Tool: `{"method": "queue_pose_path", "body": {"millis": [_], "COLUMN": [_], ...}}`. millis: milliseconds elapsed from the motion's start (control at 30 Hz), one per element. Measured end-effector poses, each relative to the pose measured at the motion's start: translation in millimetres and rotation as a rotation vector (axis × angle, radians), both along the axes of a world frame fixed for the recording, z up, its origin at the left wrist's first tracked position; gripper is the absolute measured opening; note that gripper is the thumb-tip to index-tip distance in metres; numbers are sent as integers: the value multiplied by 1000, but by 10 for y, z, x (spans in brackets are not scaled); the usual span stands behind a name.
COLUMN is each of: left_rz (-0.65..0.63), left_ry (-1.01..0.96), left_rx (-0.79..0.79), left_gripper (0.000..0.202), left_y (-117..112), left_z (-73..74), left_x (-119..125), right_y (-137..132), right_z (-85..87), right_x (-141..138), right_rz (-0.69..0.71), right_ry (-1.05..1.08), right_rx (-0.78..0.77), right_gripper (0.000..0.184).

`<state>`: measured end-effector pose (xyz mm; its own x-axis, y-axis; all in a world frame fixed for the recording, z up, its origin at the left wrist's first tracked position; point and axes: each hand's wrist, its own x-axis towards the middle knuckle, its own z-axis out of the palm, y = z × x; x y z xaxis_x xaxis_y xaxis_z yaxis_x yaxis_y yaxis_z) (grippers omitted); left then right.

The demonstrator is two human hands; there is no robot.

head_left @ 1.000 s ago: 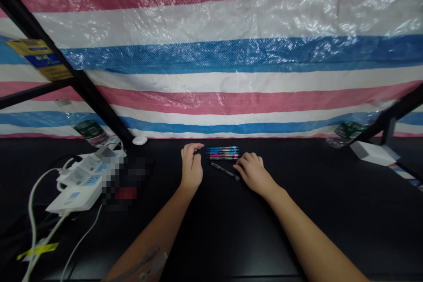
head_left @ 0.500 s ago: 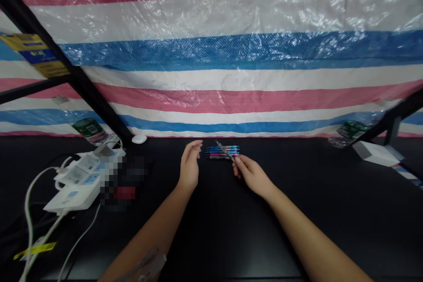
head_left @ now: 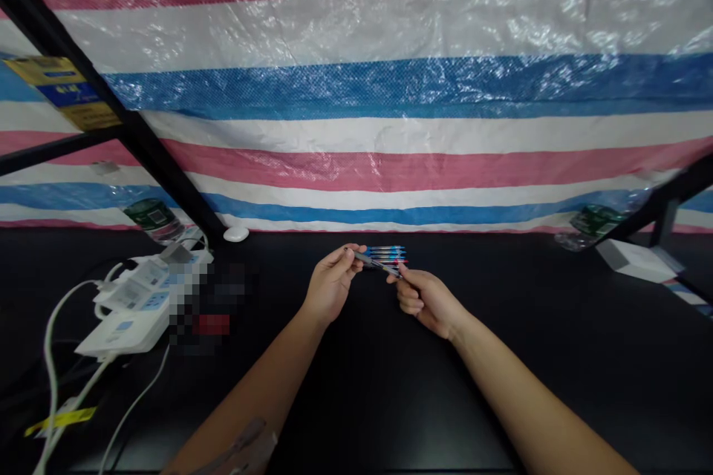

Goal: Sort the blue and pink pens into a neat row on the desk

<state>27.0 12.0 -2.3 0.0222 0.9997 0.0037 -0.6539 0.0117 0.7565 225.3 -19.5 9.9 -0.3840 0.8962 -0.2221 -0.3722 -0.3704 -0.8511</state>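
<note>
A dark pen (head_left: 374, 262) is held level above the black table (head_left: 390, 386), one end in each hand. My left hand (head_left: 330, 286) pinches its left end between thumb and fingers. My right hand (head_left: 424, 298) grips the right end with curled fingers. Just behind the held pen, a small row of blue and red pens (head_left: 388, 254) lies on the table near the striped tarp.
A striped red, white and blue tarp (head_left: 390, 126) hangs behind the table. White power strips with cables (head_left: 134, 297) lie at the left, a small white round object (head_left: 236, 234) near them. Plastic bottles (head_left: 150, 219) lie at both back corners. A white box (head_left: 635, 260) sits at the right.
My right hand picked the dark pen up from the table and raised it. My left hand then moved in and closed on the pen's other end.
</note>
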Motion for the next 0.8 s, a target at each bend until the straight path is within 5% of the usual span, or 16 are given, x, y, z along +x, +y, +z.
{"method": "queue_pose_path", "body": {"millis": [300,467,600,800], "left_rz": [119,98,88,91], "left_ry": [-11,51,68,54], "left_rx": [-89,-76,-54,-27], "left_gripper": [24,30,31,28], "left_y": [5,-1,-5,1], "left_z": [-3,-9,-6,-10], "left_x": [12,3,6,11], "right_y": [-9,-25,-3,-14], "right_z": [-49,-21,-61,-51], "right_x": [-54,-87,-88,-98], "right_rz": [-261,-116,-207,-109], "right_ry": [-362,-188,-230,-163], "right_rx": [384,206,279,131], "right_gripper": [42,51,35,47]}}
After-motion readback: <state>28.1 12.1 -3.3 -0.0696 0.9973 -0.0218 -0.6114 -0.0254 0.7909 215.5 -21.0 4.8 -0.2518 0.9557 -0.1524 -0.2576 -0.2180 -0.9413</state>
